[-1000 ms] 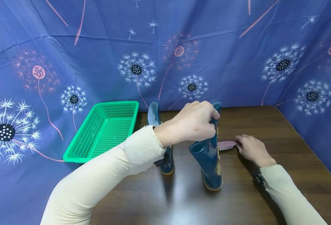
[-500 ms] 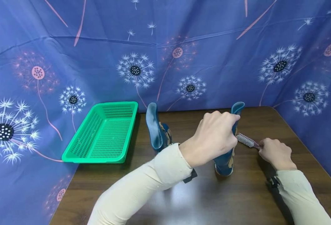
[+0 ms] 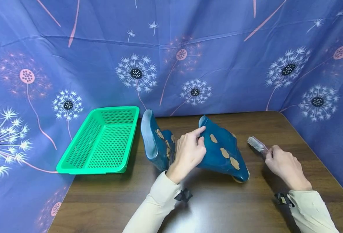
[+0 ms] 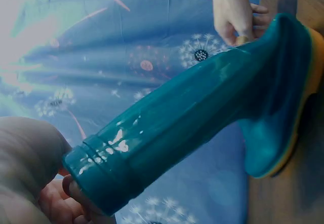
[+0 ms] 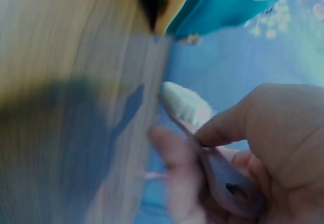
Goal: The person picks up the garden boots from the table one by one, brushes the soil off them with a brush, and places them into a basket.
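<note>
My left hand (image 3: 188, 152) grips a blue rubber boot (image 3: 222, 150) by the rim of its shaft. The boot leans over with its toe toward the lower right, tan patches facing up. In the left wrist view the smooth side of the boot (image 4: 172, 122) and its yellowish sole show, the left fingers at its rim. On the right, my right hand (image 3: 288, 166) holds a pink-handled brush (image 3: 257, 144), its white bristles turned upward, apart from the boot. The right wrist view shows the brush (image 5: 217, 158) between thumb and fingers.
A second blue boot (image 3: 155, 142) with tan patches stands left of the left hand, partly hidden by it. Farther left is a green perforated basket (image 3: 124, 168). The brown wooden table (image 3: 218, 210) meets a blue dandelion-print cloth (image 3: 232, 64) at the back.
The held boot first shifted right, then tipped over and turned its patches upward as the left hand drew back left. The right hand moved right with the brush, whose bristles now face up.
</note>
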